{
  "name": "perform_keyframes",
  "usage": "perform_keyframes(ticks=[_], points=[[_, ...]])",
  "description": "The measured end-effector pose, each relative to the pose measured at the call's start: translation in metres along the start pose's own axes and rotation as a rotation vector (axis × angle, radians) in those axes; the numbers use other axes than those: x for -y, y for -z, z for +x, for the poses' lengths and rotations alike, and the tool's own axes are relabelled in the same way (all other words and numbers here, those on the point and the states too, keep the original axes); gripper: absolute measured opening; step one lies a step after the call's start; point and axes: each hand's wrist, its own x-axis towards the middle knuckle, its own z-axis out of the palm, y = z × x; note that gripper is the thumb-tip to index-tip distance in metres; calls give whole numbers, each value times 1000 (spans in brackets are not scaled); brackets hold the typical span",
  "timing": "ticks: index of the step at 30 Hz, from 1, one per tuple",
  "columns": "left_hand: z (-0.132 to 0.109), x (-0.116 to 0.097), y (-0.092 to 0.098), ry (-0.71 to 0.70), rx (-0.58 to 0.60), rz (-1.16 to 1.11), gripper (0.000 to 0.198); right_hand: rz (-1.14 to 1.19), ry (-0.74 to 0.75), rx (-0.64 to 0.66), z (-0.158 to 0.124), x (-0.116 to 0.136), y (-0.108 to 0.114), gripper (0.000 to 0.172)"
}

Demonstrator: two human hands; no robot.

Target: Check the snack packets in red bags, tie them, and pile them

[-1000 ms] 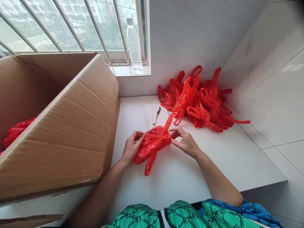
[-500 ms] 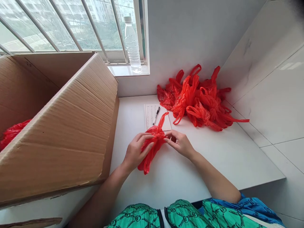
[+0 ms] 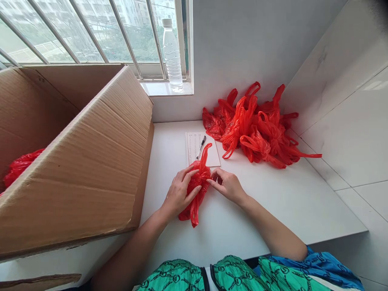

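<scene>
A red plastic bag (image 3: 202, 176), bunched up with one handle loop pointing away from me, lies on the white table in front of me. My left hand (image 3: 179, 192) rests on its left side, fingers and thumb curved round the gathered middle. At the bag's right edge, my right hand (image 3: 227, 184) has its thumb and fingertips pinched together on the red plastic near the knotted part. What exactly lies between those fingertips is too small to make out clearly. Just beyond the bag are a sheet of paper with writing (image 3: 214, 155) and a black pen (image 3: 201, 146).
A heap of red plastic bags (image 3: 254, 125) sits against the wall at the back right. On the left stands a large open cardboard box (image 3: 100, 161) with a red bag (image 3: 22, 165) inside. A clear water bottle (image 3: 172, 58) stands on the windowsill.
My left hand has shifted slightly right along the bag. The bag's middle looks more bunched, and the strand at my right fingertips is less drawn out. The view has moved a little.
</scene>
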Motion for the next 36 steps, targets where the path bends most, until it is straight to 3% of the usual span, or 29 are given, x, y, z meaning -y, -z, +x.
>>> perform_keyframes(ticks=[3, 12, 19, 25, 31, 34, 36], points=[[-1, 5, -6, 6, 71, 23, 51, 0, -7, 22, 0, -1, -2, 22], [-2, 16, -10, 23, 132, 80, 46, -18, -4, -14, 0, 0, -5, 20], [-4, 22, -20, 15, 177, 112, 51, -43, 56, 128, 0, -3, -18, 13], [-5, 24, -24, 26, 206, 117, 52, -89, 43, 158, 2, -6, -25, 12], [-3, 8, -12, 50, 102, 81, 47, 71, 81, 159, -1, 0, -19, 9], [-5, -7, 0, 95, -24, 85, 41, 270, 114, 177, -5, 7, -12, 8], [-8, -15, 6, 151, -45, 130, 43, 412, 125, 186, -8, 13, -8, 10]])
